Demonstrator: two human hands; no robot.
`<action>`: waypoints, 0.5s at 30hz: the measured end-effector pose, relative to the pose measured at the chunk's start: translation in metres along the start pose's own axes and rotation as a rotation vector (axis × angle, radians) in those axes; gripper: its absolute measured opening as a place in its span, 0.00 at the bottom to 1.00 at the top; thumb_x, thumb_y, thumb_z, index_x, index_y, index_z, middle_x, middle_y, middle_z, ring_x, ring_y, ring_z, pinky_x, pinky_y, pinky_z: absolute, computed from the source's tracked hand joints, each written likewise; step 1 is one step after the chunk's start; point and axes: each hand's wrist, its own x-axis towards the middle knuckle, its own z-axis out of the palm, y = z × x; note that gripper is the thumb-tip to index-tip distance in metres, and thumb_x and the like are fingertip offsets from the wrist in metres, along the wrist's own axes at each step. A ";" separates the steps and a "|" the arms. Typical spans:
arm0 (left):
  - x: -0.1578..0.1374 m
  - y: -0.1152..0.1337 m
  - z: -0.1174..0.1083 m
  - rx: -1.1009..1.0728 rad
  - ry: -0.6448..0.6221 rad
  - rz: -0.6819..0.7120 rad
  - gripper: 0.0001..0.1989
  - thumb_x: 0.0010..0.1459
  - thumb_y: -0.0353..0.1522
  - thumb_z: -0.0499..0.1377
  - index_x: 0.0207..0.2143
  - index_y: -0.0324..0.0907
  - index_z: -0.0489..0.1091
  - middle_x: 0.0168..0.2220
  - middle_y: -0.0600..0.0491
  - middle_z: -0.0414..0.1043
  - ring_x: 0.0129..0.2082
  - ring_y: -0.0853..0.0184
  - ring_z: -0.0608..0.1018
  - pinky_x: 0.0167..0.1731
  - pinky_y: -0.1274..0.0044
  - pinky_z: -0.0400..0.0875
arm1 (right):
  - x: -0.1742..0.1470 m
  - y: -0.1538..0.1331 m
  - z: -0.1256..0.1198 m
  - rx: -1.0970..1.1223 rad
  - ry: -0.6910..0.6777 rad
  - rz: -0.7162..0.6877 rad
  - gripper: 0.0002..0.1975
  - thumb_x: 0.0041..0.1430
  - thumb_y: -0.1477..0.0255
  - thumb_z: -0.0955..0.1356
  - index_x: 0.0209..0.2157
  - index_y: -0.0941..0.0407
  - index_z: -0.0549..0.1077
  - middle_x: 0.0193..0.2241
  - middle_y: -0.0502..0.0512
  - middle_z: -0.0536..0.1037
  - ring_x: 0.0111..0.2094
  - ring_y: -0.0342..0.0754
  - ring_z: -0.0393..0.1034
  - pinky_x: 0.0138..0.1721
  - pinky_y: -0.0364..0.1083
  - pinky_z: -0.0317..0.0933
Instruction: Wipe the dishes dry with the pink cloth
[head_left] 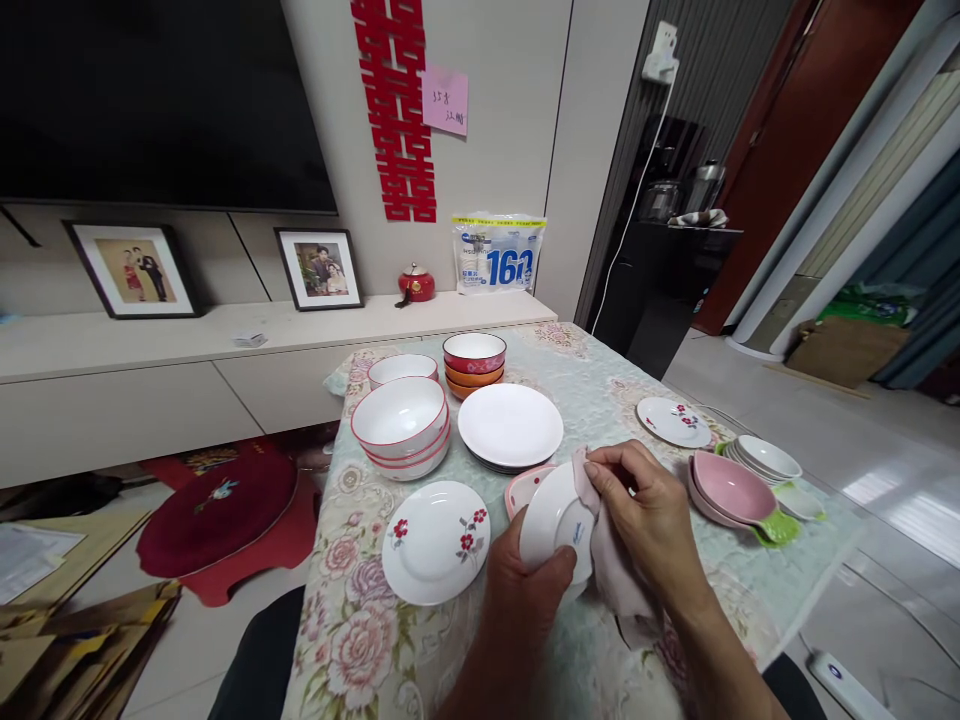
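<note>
Left fingers clamp a white plate, right fingers pinch a cloth against its rim, with nested red-rimmed bowls at its ten o'clock.

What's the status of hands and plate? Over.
Left hand holds round glossy white plate, underside showing. Right hand pinches pale pink cloth at the plate's rim. Pink-rimmed, red-dotted dish partly hidden behind plate.

Red pot between photo and bag
</note>
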 end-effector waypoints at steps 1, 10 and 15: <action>0.000 0.001 0.000 0.022 0.012 0.017 0.16 0.45 0.28 0.64 0.39 0.36 0.77 0.31 0.52 0.76 0.31 0.65 0.72 0.34 0.74 0.70 | -0.004 -0.005 0.002 -0.012 0.008 -0.021 0.04 0.63 0.74 0.68 0.34 0.54 0.75 0.31 0.52 0.74 0.34 0.47 0.69 0.36 0.46 0.61; 0.001 0.002 0.002 0.058 0.020 0.048 0.02 0.41 0.25 0.63 0.22 0.37 0.74 0.22 0.57 0.71 0.25 0.71 0.67 0.26 0.79 0.63 | -0.016 -0.034 0.016 0.023 -0.154 -0.207 0.07 0.64 0.74 0.66 0.34 0.53 0.76 0.30 0.52 0.73 0.35 0.47 0.67 0.37 0.47 0.60; 0.001 -0.001 0.003 -0.167 0.080 0.013 0.17 0.42 0.27 0.66 0.39 0.37 0.78 0.34 0.49 0.80 0.32 0.62 0.77 0.36 0.72 0.72 | 0.000 0.006 0.008 0.247 -0.057 0.191 0.05 0.59 0.67 0.71 0.33 0.53 0.76 0.31 0.51 0.76 0.33 0.46 0.68 0.36 0.45 0.60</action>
